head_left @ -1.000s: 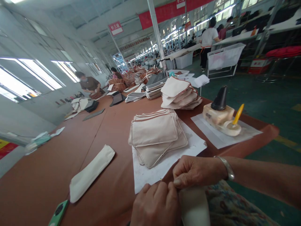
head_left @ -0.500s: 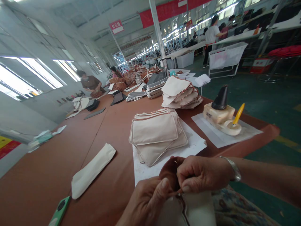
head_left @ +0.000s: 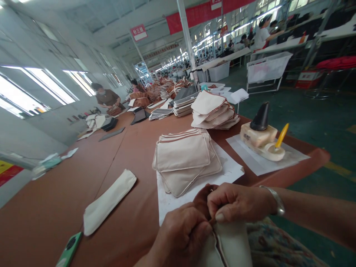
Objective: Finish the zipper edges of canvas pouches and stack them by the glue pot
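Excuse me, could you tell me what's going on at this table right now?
A person is pinching the top edge of a cream canvas pouch with brown edging between their left hand and right hand. More pouches lie stacked on white paper on the brown table, and a co-worker works further along it.

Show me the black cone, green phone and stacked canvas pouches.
black cone [head_left: 260, 118]: head view, on its upper body.
green phone [head_left: 69, 249]: head view, on its back.
stacked canvas pouches [head_left: 182, 152]: head view, on the top pouch.
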Available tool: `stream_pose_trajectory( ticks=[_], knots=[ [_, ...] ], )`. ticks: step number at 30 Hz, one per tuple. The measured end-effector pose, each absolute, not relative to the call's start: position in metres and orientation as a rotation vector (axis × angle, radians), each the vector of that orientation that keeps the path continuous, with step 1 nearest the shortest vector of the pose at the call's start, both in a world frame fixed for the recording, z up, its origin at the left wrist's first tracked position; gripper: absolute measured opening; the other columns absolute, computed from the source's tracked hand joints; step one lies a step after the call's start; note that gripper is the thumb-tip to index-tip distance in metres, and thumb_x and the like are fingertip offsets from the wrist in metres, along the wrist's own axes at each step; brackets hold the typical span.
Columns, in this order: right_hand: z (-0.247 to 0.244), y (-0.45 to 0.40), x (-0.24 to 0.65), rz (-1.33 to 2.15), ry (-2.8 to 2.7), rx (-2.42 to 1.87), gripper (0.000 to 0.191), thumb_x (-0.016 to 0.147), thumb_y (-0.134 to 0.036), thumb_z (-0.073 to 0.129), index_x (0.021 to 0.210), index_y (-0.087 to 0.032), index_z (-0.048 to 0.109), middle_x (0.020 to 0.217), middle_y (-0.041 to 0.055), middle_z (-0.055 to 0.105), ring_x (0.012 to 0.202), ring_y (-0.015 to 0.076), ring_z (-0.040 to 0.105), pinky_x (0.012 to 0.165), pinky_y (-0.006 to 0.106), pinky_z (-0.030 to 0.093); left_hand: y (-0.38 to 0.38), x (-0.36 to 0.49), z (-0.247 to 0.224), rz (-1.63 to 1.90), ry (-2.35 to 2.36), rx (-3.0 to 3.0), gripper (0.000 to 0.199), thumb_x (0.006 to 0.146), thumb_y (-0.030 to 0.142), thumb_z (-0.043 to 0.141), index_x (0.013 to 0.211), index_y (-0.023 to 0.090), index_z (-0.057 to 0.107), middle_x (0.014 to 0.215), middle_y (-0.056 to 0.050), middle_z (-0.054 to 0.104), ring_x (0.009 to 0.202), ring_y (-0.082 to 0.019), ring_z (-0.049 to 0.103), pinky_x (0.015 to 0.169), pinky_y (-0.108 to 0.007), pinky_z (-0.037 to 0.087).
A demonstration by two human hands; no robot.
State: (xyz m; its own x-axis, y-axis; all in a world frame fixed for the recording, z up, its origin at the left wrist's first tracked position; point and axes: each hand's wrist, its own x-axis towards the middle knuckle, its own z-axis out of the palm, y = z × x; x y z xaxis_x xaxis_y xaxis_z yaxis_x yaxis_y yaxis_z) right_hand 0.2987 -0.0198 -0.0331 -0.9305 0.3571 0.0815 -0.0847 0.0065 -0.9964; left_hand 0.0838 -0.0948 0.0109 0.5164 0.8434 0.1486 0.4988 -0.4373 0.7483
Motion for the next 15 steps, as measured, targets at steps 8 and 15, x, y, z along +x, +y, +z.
stream_pose_trajectory(
  ticks=[8, 15],
  knots=[
    [-0.031, -0.02, 0.29, 1.784, -2.076, -0.112, 0.036, 0.094, -0.043, 0.057, 0.075, -0.012, 0.057, 0.067, -0.0034, 0.045, 0.063, 0.0091, 0.04, 0.059, 0.021, 0.034, -0.093, 0.084, 0.005, 0.806, 1.025, 2.2, 0.012, 0.088, 0.016, 0.056, 0.076, 0.017, 0.056, 0.068, 0.001, 0.051, 0.064, -0.011, 0.047, 0.059, -0.021, 0.032],
    [-0.028, -0.018, 0.29, 1.793, -1.972, -0.064, 0.036, 0.092, -0.042, 0.059, 0.073, -0.011, 0.058, 0.064, -0.0034, 0.044, 0.059, 0.0087, 0.039, 0.055, 0.02, 0.033, -0.086, 0.075, 0.023, 0.531, 1.027, 1.463, 0.051, 0.1, 0.05, 0.034, 0.078, 0.012, 0.062, 0.069, 0.0, 0.048, 0.062, -0.011, 0.041, 0.059, -0.022, 0.033]
  ],
)
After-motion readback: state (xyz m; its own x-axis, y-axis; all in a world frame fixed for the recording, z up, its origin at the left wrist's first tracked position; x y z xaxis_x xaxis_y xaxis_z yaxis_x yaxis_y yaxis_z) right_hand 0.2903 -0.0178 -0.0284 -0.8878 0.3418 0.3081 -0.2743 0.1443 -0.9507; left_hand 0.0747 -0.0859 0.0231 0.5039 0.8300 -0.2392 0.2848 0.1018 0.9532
